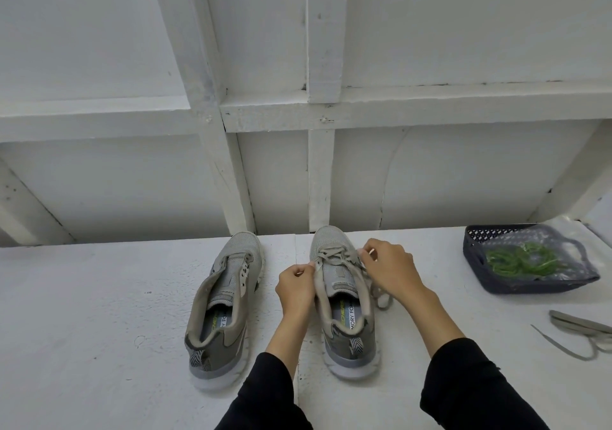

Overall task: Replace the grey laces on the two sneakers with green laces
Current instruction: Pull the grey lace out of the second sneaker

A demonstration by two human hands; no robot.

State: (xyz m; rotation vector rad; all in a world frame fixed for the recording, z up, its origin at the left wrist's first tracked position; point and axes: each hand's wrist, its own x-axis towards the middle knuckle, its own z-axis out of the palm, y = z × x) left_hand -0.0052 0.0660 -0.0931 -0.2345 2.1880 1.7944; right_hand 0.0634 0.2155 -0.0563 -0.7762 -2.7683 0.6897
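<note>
Grey mesh sneakers stood against white wall | grey lace pinched by left hand, right hand | white bench bare leftward.

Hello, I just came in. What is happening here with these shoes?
A person is taking the grey laces out of two sneakers. The left sneaker is already unlaced, and its removed lace lies at the right. Both hands, left hand and right hand, pinch the lace on the right sneaker. The green laces wait in a basket.
</note>
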